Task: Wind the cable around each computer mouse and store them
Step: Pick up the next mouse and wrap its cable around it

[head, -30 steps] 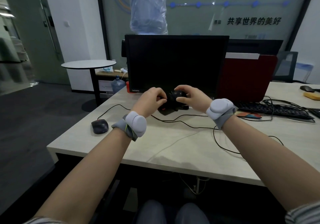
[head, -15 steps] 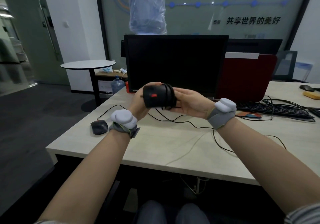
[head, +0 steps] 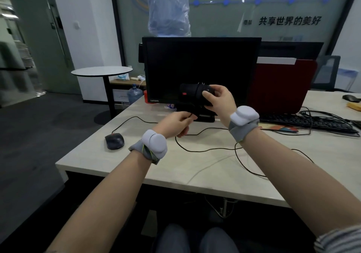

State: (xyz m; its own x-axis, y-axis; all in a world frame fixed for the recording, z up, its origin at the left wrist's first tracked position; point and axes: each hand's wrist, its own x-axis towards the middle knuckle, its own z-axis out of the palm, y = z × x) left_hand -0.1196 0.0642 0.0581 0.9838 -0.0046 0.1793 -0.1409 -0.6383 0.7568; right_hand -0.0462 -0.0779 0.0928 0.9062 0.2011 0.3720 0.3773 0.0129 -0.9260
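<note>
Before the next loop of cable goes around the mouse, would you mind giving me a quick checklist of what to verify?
1. Right hand grips the held mouse: ok.
2. Left hand pinches the cable: ok.
3. Earlier loops sit on the mouse body: ok.
4. Slack on the desk free of knots: cannot tell.
5. Cable clear of the second mouse: ok, apart.
6. Plug end free: cannot tell, not visible.

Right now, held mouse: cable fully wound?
Partly wound: loops circle the mouse, but loose cable trails on the desk.
</note>
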